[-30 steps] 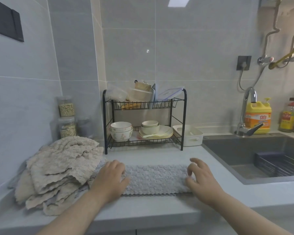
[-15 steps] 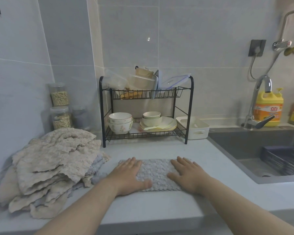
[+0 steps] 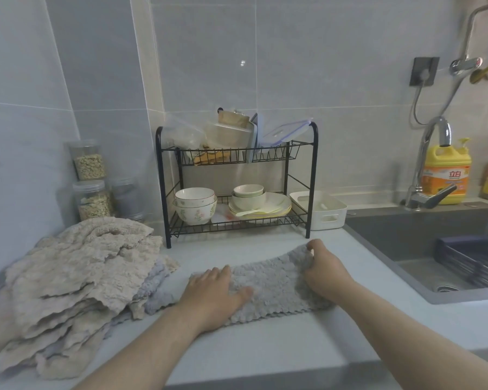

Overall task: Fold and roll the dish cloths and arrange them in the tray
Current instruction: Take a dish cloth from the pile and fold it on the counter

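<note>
At the far left, against the tiled wall, clear jars (image 3: 89,175) of grain stand stacked, and in front of them a loose pile of beige and pale grey dish cloths (image 3: 74,285) lies heaped on the table (image 3: 265,350). Just right of the pile, a folded grey dish cloth (image 3: 276,282) lies near the table's front edge. The left hand (image 3: 213,295) lies flat and released on the cloth's left part, palm down, fingers spread, pressing it to the surface. The right hand (image 3: 323,270) is clenched on the cloth's right end, fingers curled into the fabric, with the far right corner lifted off the table and bunched in the grip.

Behind the cloth stands a black two-tier wire rack (image 3: 237,181), its lower shelf carrying bowls (image 3: 195,204) and plates (image 3: 261,205), its upper shelf plastic containers and lids. Just beside the rack's right leg sits the white tray (image 3: 326,211), well apart from the cloth in hand; what lies inside it is too unclear to tell. Further right is the dark sink (image 3: 423,246) with a wire basket inside, the chrome tap (image 3: 431,170) at its back edge, and a yellow detergent bottle (image 3: 447,171) behind the tap.
</note>
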`<state>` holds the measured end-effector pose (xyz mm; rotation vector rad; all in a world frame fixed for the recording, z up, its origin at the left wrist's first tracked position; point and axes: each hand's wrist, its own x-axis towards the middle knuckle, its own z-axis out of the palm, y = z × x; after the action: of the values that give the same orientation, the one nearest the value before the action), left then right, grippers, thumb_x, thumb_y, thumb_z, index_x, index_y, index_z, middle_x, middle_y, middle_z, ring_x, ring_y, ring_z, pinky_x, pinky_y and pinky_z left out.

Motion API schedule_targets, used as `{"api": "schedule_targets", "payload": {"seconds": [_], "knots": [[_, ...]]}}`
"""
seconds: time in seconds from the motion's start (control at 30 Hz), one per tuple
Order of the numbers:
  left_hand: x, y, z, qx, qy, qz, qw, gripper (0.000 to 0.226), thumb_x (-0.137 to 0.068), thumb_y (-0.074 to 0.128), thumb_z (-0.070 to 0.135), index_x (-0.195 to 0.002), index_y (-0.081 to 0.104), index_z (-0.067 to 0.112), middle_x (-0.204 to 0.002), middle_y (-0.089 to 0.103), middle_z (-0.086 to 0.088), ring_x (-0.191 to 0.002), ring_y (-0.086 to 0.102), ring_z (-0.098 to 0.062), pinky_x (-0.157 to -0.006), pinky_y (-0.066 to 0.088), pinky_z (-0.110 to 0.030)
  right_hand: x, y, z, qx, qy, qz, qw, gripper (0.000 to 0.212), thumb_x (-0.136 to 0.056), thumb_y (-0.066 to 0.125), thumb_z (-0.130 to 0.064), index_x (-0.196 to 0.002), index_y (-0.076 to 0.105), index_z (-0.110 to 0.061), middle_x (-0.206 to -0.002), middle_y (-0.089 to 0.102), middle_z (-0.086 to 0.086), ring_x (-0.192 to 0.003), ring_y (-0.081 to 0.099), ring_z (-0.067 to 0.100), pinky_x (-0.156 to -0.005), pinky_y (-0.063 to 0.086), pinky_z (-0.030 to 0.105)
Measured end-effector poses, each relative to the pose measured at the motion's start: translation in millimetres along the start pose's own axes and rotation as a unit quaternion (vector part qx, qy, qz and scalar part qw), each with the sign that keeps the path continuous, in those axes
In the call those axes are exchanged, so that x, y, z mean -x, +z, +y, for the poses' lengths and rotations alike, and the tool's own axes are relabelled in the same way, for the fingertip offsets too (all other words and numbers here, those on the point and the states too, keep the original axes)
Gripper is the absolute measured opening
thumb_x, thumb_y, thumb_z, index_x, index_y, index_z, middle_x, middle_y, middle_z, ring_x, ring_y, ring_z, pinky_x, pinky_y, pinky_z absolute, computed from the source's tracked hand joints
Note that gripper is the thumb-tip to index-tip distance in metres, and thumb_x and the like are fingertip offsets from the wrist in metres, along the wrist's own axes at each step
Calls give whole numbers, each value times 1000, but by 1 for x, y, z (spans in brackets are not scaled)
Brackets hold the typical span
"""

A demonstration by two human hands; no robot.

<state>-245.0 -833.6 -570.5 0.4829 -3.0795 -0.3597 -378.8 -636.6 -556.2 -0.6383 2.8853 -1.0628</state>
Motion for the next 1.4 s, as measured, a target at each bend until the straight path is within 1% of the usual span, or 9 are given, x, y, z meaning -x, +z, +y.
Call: {"api": "schedule_targets", "payload": {"seconds": [0.23, 0.33, 0.43, 0.57, 0.7, 0.87, 0.97, 1.13, 1.4], "knots": [[-40, -50, 26, 253, 59, -5, 966, 79, -86, 69, 28, -150, 24, 22, -142, 41, 4, -128, 42, -16, -96, 39, -19, -4, -29, -31, -59, -178, -14, 982, 50, -81, 42, 5, -117, 55, -29, -102, 56, -6, -93, 58, 16, -66, 44, 13], [-50, -59, 37, 284, 75, 18, 956, 14, -83, 70, 10, -93, 68, 19, -78, 53, 1, -72, 47, -13, -63, 38, -22, -7, -35, -40, -130, -174, 62, 974, 40, -83, 64, -14, -117, 53, -31, -97, 59, -13, -88, 59, 5, -69, 42, 11], [-53, -69, 41, 373, 46, 67, 924, 24, -76, 70, 10, -58, 56, 15, -63, 50, -4, -64, 44, -17, -63, 33, -29, -3, -31, -29, -314, -56, 60, 946, 64, -68, 79, -47, -121, 49, -27, -108, 63, -8, -95, 64, 10, -82, 55, 34], [-41, -86, 42, 433, 43, 91, 896, 18, -67, 67, 24, -74, 63, 7, -72, 56, -10, -70, 49, -19, -68, 36, -34, 10, -6, -13, -449, 17, -114, 886, 57, -75, 78, -34, -120, 56, -8, -115, 68, 12, -100, 67, 25, -97, 50, 47], [-26, -100, 40, 464, 62, 72, 881, 17, -86, 64, 18, -88, 59, 2, -82, 63, -14, -78, 61, -24, -75, 49, -38, 12, -10, -27, -525, 30, -98, 845, 30, -85, 60, 6, -114, 56, 0, -110, 67, 22, -96, 68, 36, -82, 57, 45], [-23, -115, 35, 630, 4, -100, 770, 21, -101, 39, 7, -108, 59, 2, -98, 70, -15, -85, 70, -24, -74, 58, -37, 6, -49, -57, -584, 27, -67, 808, 16, -91, 56, -2, -106, 58, 2, -90, 70, 17, -77, 68, 31, -70, 57, 37], [-40, -92, 27, 662, -67, -87, 742, 24, -102, 33, 6, -113, 54, 1, -95, 66, -15, -73, 68, -21, -65, 58, -36, -3, -50, -64, -547, 111, -85, 825, 35, -95, 58, -25, -120, 60, -2, -111, 68, 22, -105, 61, 43, -92, 51, 42], [-48, -40, 12, 580, -134, -63, 801, 21, -96, 42, -4, -91, 59, 6, -66, 68, -8, -47, 65, -16, -43, 55, -31, -18, -9, -38, -384, 224, -167, 880, 13, -86, 63, -4, -76, 55, -2, -64, 51, 11, -49, 52, 19, -45, 45, 18], [-74, -31, 9, 550, -180, -35, 815, 20, -93, 59, 27, -83, 60, 10, -61, 63, -5, -40, 60, -13, -48, 51, -22, -51, 12, -40, -189, 176, -85, 962, 16, -83, 66, -12, -93, 54, -5, -74, 53, 5, -60, 51, 18, -53, 43, 21]]}}
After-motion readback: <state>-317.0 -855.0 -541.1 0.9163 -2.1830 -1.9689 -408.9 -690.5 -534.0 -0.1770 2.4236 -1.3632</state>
